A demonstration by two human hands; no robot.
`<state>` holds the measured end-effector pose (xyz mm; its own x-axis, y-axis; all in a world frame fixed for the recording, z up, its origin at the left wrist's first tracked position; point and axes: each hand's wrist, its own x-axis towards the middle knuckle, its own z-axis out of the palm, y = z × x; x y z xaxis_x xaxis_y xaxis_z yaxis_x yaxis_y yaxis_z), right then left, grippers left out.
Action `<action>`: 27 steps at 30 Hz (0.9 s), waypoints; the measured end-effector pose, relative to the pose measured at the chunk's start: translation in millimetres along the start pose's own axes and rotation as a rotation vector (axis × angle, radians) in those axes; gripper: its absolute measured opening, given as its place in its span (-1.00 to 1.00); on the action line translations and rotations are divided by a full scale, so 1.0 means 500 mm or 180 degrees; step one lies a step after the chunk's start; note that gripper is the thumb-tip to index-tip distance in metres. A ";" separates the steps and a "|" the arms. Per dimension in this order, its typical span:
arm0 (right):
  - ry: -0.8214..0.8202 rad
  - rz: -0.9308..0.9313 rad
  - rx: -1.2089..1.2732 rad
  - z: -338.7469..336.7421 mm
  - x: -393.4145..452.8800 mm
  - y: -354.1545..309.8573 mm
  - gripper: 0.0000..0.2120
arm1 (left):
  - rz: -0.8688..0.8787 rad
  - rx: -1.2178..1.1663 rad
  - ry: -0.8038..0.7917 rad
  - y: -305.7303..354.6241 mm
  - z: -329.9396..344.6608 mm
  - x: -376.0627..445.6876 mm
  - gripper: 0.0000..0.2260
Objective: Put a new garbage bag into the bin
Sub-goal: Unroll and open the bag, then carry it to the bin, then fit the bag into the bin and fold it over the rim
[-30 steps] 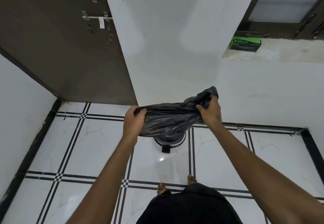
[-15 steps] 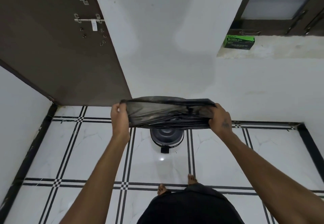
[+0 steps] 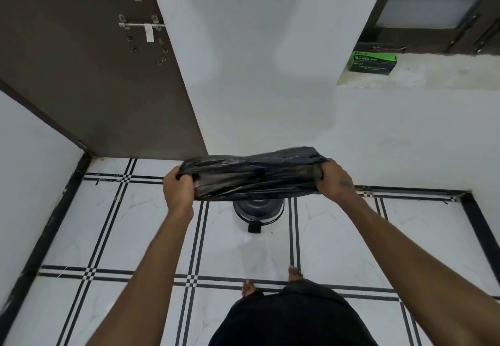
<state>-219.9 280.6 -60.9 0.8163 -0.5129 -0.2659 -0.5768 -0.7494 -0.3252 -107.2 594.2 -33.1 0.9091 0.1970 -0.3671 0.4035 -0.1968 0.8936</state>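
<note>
A black garbage bag [image 3: 254, 175] is stretched sideways in the air between my two hands. My left hand [image 3: 178, 190] grips its left end and my right hand [image 3: 335, 180] grips its right end, fingers curled into the plastic. Below and behind the bag stands a small round dark pedal bin [image 3: 258, 210] on the floor by the wall, its lid down and its pedal facing me. The bag hides the far half of the bin.
A brown door [image 3: 89, 69] with a bolt stands at the left. A green box of garbage bags [image 3: 374, 61] lies on the ledge at the upper right. White tiled floor [image 3: 151, 232] with black lines surrounds the bin; my bare feet [image 3: 270, 280] stand just before it.
My hands have drawn further apart, pulling the bunched bag out into a wide flat band. The right end came down level with the left.
</note>
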 end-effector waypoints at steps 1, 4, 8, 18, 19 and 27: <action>0.0053 -0.0078 0.0141 0.007 0.001 -0.009 -0.73 | 0.0095 -0.0019 0.0013 0.000 -0.005 -0.005 -0.82; 0.0078 -0.0406 0.0557 0.020 -0.003 -0.026 -0.71 | 0.0352 0.0311 -0.0130 -0.015 -0.024 -0.003 -0.88; 0.0134 -0.0407 0.0851 0.038 -0.012 -0.029 -0.76 | 0.0383 0.0441 -0.0524 -0.033 -0.032 0.006 -0.83; -0.0015 -0.0123 0.0974 0.062 -0.016 -0.004 -0.58 | 0.0204 0.0910 -0.0824 -0.067 -0.032 0.008 -0.70; -0.0025 -0.0144 0.0972 0.062 -0.015 -0.002 -0.57 | 0.0229 0.1010 -0.0832 -0.068 -0.035 0.008 -0.71; 0.0116 -0.0251 0.0871 0.088 0.005 0.002 -0.65 | 0.0875 0.1825 -0.0332 -0.077 -0.056 0.023 -0.80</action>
<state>-219.9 297.0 -101.8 0.8567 -0.4759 -0.1988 -0.4947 -0.6492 -0.5778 -115.3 630.8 -64.7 0.9809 -0.0225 -0.1932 0.1194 -0.7146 0.6892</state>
